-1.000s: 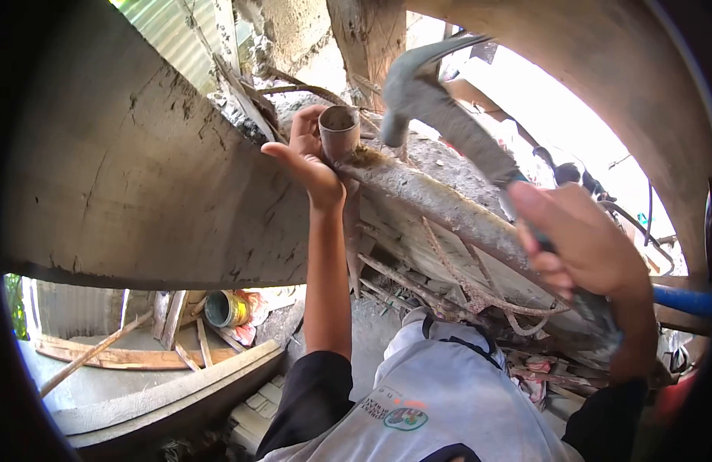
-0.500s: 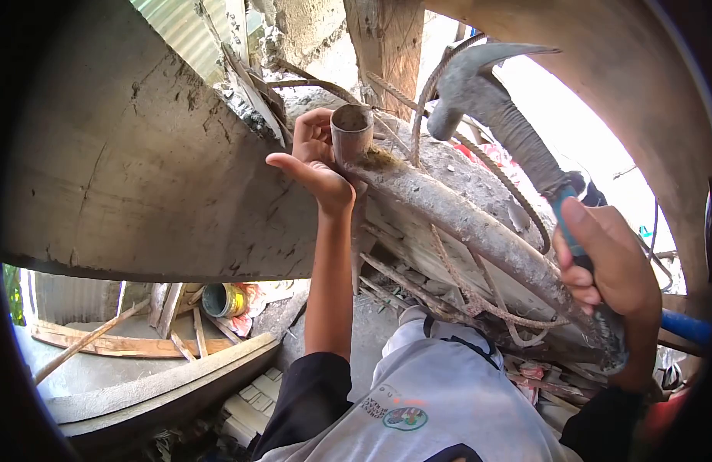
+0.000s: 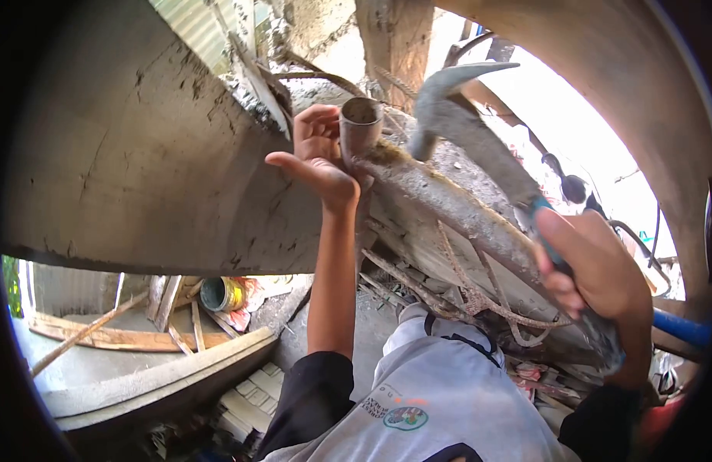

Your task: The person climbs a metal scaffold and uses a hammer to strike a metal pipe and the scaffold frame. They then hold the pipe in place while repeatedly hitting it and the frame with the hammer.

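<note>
My right hand [image 3: 598,262] is wrapped round the blue-and-black handle of a claw hammer [image 3: 479,138]. Its dusty metal head is raised above the upper end of a long grey pipe [image 3: 456,200], with a gap between them. That pipe slopes down to the right and ends at the top in an upright, open-mouthed fitting [image 3: 361,127]. Against the left side of this fitting is my left hand [image 3: 321,158], palm showing, thumb stretched out to the left and fingers loosely bent. Whether its fingertips grip the fitting is hidden.
A large curved concrete surface [image 3: 140,154] fills the left. Rusty bars [image 3: 487,300] bend below the pipe. A wooden post [image 3: 394,50] stands behind. Lower left are a bucket [image 3: 221,294], planks [image 3: 125,344] and a concrete ledge [image 3: 171,377].
The hammer has come down and left, its head nearer the fitting. In view, the fitting has shifted slightly right; my left hand stays beside it.
</note>
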`<state>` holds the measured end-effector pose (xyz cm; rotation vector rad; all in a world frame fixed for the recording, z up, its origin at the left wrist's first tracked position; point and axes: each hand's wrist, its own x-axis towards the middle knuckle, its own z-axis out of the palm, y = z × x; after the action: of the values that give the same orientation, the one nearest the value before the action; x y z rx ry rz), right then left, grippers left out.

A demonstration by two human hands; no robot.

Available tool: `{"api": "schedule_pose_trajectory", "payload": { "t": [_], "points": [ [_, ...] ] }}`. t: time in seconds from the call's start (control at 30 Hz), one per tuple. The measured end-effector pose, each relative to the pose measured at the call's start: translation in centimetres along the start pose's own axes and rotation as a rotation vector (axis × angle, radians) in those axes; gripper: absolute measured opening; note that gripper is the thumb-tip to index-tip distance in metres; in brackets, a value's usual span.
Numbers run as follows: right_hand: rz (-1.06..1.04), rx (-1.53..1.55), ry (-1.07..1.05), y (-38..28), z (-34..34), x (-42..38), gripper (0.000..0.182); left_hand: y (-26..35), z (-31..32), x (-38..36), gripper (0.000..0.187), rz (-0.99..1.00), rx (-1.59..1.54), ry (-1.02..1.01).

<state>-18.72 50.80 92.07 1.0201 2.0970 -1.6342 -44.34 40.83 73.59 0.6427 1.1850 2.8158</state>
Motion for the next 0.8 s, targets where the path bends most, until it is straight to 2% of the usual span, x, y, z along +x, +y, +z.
{"api": "schedule_pose_trajectory", "payload": {
  "t": [0.07, 0.13, 0.17, 0.2, 0.27, 0.37, 0.5, 0.57, 0.6, 0.67, 0.73, 0.8],
  "points": [
    [0.026, 0.064, 0.021, -0.4, 0.0, -0.6, 0.053, 0.2, 0.1, 0.0, 0.095, -0.006, 0.016, -0.008],
    [-0.042, 0.038, -0.052, -0.7, 0.0, -0.7, 0.056, 0.2, 0.3, 0.0, 0.095, 0.006, 0.011, -0.002],
    [-0.076, -0.143, -0.035, -1.2, 0.5, 0.8, 0.06, 0.2, 0.6, -0.1, 0.095, 0.017, 0.0, 0.002],
    [-0.072, -0.135, -0.019, -1.0, 1.1, 1.6, 0.06, 0.0, 0.4, -0.1, 0.095, 0.01, -0.01, -0.011],
    [-0.222, -0.298, 0.022, -0.7, 1.5, 2.4, 0.061, -0.3, -0.4, 0.4, 0.096, 0.024, -0.058, -0.026],
    [-0.175, -0.206, 0.031, -0.2, 1.7, 1.2, 0.054, -0.2, -0.6, 0.1, 0.096, -0.01, -0.056, -0.002],
    [-0.141, -0.207, -0.001, 0.1, 1.7, 0.6, 0.054, 0.4, 0.0, 0.0, 0.096, -0.019, 0.014, -0.005],
    [-0.43, -0.475, 0.1, 0.5, 2.6, 2.6, 0.055, -0.3, -0.7, 0.4, 0.097, 0.004, 0.008, 0.001],
    [-0.422, -0.459, 0.112, 0.2, 2.6, 2.4, 0.055, -0.6, -0.7, 0.6, 0.097, 0.024, -0.006, -0.001],
    [-0.275, -0.405, 0.078, -0.5, 2.2, 1.6, 0.057, -0.3, -0.7, 0.6, 0.097, -0.013, -0.037, -0.012],
    [-0.317, -0.377, 0.102, -0.1, 1.9, 0.3, 0.057, 0.1, -0.3, 0.4, 0.097, -0.053, -0.109, 0.041],
    [-0.248, -0.352, 0.019, 0.2, 1.5, -0.9, 0.06, 0.2, 0.4, 0.4, 0.098, -0.052, -0.089, 0.045]
  ]
}}
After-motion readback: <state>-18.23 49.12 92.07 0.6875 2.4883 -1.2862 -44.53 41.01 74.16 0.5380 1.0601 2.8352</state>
